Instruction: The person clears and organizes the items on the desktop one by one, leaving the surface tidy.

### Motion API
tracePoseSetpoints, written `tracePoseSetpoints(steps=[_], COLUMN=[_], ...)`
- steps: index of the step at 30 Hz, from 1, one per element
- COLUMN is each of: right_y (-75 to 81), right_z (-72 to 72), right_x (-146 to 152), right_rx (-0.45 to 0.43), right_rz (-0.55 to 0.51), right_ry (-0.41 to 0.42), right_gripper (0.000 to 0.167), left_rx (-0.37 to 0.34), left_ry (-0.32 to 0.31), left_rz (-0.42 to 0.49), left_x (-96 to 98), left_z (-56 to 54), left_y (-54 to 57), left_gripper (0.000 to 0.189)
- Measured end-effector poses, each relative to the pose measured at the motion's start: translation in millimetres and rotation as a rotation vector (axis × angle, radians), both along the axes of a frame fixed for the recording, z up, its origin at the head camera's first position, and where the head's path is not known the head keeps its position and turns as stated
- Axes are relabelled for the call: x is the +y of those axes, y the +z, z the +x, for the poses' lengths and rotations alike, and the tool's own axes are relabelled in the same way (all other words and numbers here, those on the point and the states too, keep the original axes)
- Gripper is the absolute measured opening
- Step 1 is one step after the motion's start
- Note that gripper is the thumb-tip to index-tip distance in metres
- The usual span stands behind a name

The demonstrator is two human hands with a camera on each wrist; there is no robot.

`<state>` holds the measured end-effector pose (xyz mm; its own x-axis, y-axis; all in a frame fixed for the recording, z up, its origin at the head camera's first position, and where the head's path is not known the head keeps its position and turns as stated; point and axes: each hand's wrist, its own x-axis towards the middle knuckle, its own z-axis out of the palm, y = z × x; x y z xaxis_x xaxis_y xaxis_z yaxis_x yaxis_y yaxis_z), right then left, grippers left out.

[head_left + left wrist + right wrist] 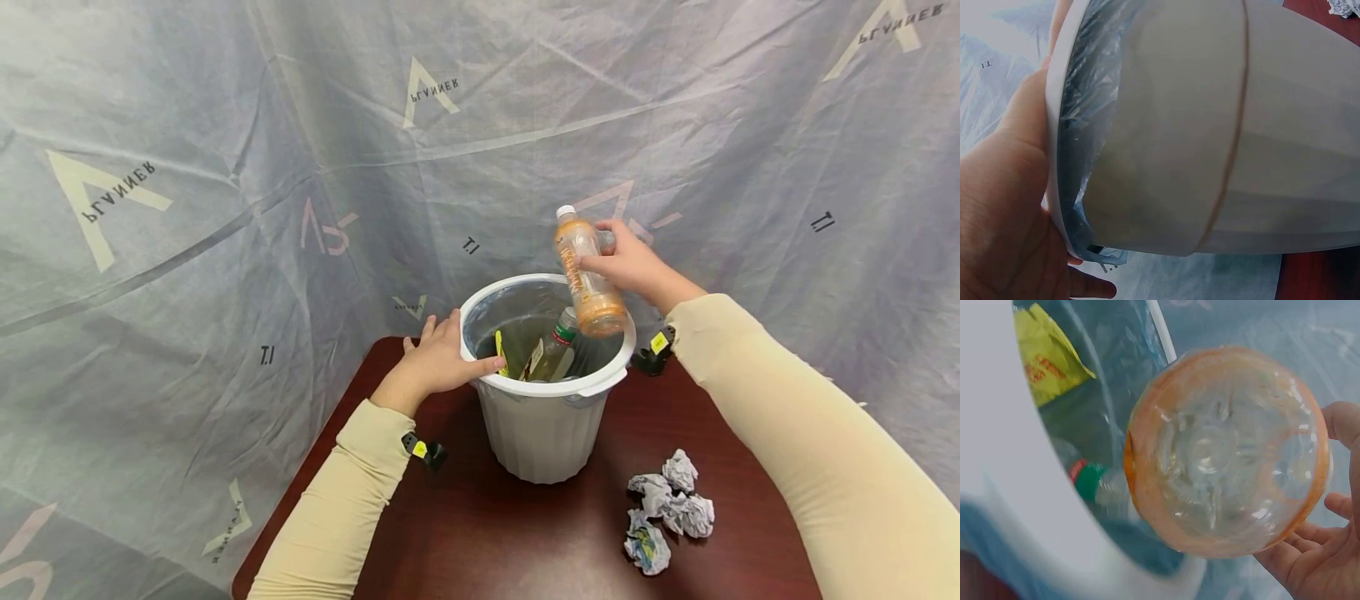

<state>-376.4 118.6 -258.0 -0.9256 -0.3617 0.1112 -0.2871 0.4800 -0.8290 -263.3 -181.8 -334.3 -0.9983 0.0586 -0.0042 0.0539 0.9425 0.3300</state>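
My right hand (pixel 628 260) grips a clear plastic drink bottle (pixel 587 279) with an orange label and white cap. The bottle leans, cap up, with its base over the right side of a light grey trash bin (pixel 543 433). In the right wrist view the round bottle base (pixel 1225 453) faces the camera. My left hand (pixel 442 357) rests against the bin's white rim (pixel 1054 106) at the left, fingers spread and straight, thumb over the edge. Inside the lined bin lie a bottle with a green-and-red neck band (pixel 551 350) and a yellow wrapper (pixel 1047 356).
Several crumpled paper balls (pixel 675 504) lie on the dark red-brown table (pixel 495 542), to the right of the bin. Grey printed sheeting (pixel 360 167) hangs behind and beside the table. A clear bag (pixel 1094 81) lines the bin.
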Motion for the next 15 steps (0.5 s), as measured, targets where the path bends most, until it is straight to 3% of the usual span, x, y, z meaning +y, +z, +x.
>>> tracePoseSetpoints(steps=[15], right_y=[-11.8], right_z=[2.4], right_x=[-55], right_rx=[-0.072], right_rz=[0.005], right_ry=[0.040], right_gripper=[0.086], left_rx=[-0.011], left_ry=[0.002], left_rz=[0.001], left_x=[-0.9], left_z=[-1.0], left_y=[-1.2], left_gripper=[0.129])
